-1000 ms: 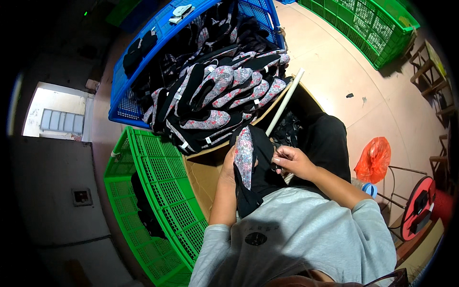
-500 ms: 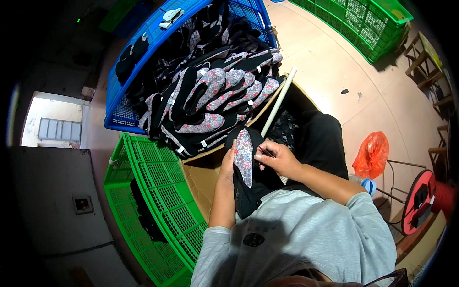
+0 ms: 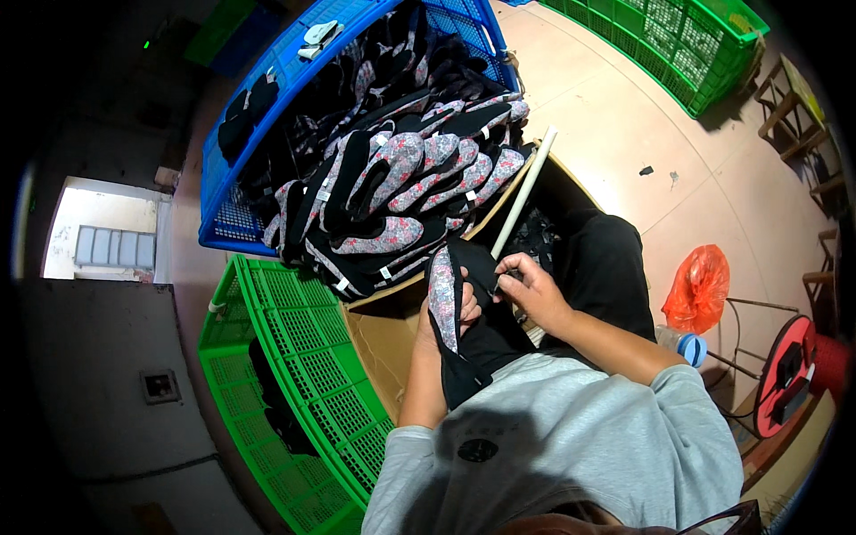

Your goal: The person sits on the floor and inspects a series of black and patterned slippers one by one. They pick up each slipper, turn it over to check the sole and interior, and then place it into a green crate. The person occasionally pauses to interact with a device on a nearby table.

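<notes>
Floral-and-black shoe upper (image 3: 450, 308) held at frame centre, both hands working it.

Compared with a second ago, little has moved: my left hand (image 3: 456, 314) is still curled round its patterned side from behind, my right hand (image 3: 528, 290) still pinches its black edge. The stack of finished uppers (image 3: 392, 196) in the upper middle looks unchanged, so this piece isn't done.

shoe upper (image 3: 443, 299): matt floral cloth | crate (image 3: 294, 374): glossy green plastic | box (image 3: 383, 334): matt cardboard
</notes>
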`<state>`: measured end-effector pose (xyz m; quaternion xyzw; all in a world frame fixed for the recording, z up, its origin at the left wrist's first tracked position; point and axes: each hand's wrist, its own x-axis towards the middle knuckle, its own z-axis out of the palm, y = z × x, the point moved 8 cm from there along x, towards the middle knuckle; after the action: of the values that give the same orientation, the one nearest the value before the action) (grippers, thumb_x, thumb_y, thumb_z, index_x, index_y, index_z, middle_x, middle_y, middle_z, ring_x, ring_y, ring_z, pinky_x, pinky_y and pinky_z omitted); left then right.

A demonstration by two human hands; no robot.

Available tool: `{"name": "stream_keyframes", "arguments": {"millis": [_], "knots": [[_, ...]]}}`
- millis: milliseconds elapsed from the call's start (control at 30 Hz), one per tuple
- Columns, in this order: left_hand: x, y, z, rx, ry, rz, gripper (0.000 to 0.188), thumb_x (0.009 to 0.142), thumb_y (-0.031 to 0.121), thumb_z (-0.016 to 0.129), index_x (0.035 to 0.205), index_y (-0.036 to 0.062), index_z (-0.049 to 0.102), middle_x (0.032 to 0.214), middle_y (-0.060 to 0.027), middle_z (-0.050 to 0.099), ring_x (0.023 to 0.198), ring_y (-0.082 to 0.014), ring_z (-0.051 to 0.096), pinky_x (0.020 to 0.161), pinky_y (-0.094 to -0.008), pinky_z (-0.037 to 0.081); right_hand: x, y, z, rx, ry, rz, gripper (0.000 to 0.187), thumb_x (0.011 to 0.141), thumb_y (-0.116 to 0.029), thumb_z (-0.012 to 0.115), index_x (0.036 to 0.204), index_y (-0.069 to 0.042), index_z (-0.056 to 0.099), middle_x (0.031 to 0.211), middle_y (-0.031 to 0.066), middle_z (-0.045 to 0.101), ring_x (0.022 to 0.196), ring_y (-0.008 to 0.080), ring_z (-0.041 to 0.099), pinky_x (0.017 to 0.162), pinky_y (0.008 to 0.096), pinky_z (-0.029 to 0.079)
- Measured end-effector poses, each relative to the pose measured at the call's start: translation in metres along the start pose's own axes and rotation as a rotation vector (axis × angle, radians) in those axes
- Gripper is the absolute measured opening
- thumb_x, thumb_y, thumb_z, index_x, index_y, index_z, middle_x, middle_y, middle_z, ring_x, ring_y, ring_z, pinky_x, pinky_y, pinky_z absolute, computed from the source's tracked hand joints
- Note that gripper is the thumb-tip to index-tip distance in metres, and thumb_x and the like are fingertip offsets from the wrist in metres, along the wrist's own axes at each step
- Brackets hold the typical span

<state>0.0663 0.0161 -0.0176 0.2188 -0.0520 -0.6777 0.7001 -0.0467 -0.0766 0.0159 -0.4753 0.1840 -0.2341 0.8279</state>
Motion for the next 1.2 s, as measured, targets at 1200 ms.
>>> {"name": "stream_keyframes", "arguments": {"millis": [1200], "knots": [[0.006,-0.041,-0.045,-0.237,0.164,-0.075,0.032,0.1,0.026,0.049,0.125,0.0069,0.055,0.101,-0.0093,0.066,0.073,-0.0197,0.065,0.055,-0.0241,0.052,-0.019,-0.02,0.027,-0.669,0.088,-0.447,0.024,0.091,-0.011,0.064,0.109,0.001,0.055,0.099,0.0183,0.066,0.086,0.0316,0.068,0.077,0.0352,0.052]]}}
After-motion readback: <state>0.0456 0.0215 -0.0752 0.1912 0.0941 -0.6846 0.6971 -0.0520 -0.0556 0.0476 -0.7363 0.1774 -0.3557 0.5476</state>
